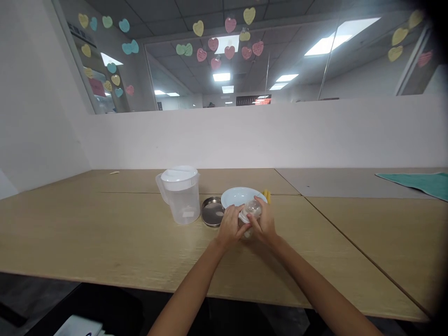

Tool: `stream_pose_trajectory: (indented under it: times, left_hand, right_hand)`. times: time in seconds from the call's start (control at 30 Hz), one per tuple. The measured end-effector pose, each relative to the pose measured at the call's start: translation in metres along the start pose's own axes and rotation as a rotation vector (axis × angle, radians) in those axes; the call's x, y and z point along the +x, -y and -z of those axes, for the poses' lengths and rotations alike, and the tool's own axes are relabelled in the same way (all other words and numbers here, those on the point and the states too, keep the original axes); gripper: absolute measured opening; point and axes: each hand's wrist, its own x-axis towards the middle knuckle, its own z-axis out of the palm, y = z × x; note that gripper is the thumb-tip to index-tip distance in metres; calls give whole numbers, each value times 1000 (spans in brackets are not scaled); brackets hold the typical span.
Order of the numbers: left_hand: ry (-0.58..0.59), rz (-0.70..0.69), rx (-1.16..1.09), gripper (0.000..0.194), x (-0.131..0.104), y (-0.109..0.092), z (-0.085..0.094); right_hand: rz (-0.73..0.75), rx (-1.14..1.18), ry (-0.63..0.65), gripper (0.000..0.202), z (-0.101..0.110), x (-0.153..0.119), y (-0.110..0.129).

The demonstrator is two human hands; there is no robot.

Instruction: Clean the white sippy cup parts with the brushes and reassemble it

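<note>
Both hands are closed around a small clear container with a domed top and a whitish rim (252, 210), close to the middle of the table. My left hand (231, 224) grips it from the left, low by the rim. On the other side my right hand (264, 221) wraps the clear dome, thumb near the rim. The container's lower part is mostly hidden by my fingers. Just behind the hands is a white bowl (238, 192), its front edge partly covered. A round shallow metal tin (212, 212) lies left of my left hand.
A clear pitcher with a white lid (182, 196) stands left of the tin. Something yellow (267, 195) shows behind the bowl's right edge. A green cloth (420, 183) lies at the far right. The wooden table (140, 247) meets a white wall (245, 140) behind.
</note>
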Motion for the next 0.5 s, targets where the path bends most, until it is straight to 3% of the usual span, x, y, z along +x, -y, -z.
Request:
stream_pose_trajectory:
  times: [0.17,0.37,0.5]
  left_hand:
    - [-3,-80,95,57,2,3,3]
    - [14,-144,126,54,3,2,3]
    - [-6,-123,115,53,3,2,5]
  right_hand:
    - [25,54,-88,60,-5,-9,-4]
    - [-56,150,-369,60,2,7,6]
    - [-171,51,-312,46,6,20,-3]
